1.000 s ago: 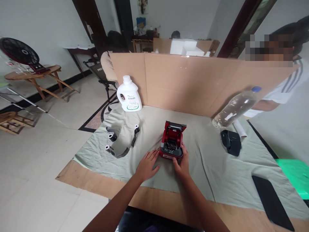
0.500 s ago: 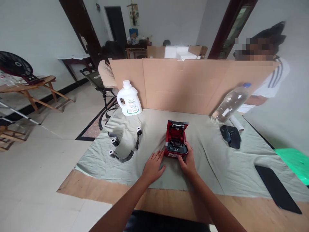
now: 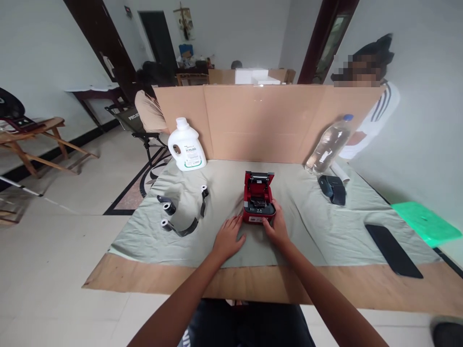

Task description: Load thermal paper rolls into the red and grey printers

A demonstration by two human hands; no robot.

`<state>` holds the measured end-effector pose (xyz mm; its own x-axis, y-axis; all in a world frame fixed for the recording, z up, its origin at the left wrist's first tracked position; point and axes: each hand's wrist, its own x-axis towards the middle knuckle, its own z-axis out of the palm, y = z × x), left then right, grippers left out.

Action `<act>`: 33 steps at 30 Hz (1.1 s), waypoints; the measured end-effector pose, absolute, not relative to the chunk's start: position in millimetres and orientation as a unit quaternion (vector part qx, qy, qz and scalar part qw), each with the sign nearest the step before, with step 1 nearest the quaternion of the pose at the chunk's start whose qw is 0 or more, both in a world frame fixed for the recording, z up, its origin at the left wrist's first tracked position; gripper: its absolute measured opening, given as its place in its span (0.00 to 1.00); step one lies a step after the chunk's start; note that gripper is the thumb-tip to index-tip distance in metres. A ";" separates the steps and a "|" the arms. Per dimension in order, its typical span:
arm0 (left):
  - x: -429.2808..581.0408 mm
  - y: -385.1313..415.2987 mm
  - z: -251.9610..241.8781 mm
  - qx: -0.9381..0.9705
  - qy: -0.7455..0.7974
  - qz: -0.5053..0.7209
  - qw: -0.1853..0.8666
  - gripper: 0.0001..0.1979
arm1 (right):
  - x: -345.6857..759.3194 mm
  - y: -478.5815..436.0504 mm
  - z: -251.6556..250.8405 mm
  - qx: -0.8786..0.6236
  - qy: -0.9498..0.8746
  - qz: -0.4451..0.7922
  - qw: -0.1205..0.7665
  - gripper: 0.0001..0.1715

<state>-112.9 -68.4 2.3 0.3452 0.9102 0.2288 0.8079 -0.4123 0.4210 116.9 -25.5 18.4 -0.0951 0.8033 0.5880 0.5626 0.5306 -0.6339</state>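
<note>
Red device (image 3: 257, 210), corner in right hand (image 3: 279, 230), well inside edges of cloth (image 3: 307, 217)

Tiled flr (image 3: 54, 270), whitish walls (image 3: 238, 29), dk door (image 3: 96, 33), folding chair (image 3: 126, 119), wood tbl (image 3: 47, 126) far L

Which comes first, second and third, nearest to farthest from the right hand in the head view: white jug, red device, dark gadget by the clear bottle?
1. Red device: touching the right hand.
2. Dark gadget: ahead, to the right.
3. White jug: back left, by the cardboard.
</note>
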 end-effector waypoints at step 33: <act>-114.2 -72.0 14.0 0.799 0.534 0.234 0.148 0.30 | 49.2 110.1 132.6 -0.566 -0.793 0.152 -0.169 0.14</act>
<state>-114.2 -72.0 14.0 0.3210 0.9222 0.2157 0.7833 -0.3865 0.4868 49.2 110.1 132.6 -0.3030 0.8456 -0.4394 0.9482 0.3138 -0.0499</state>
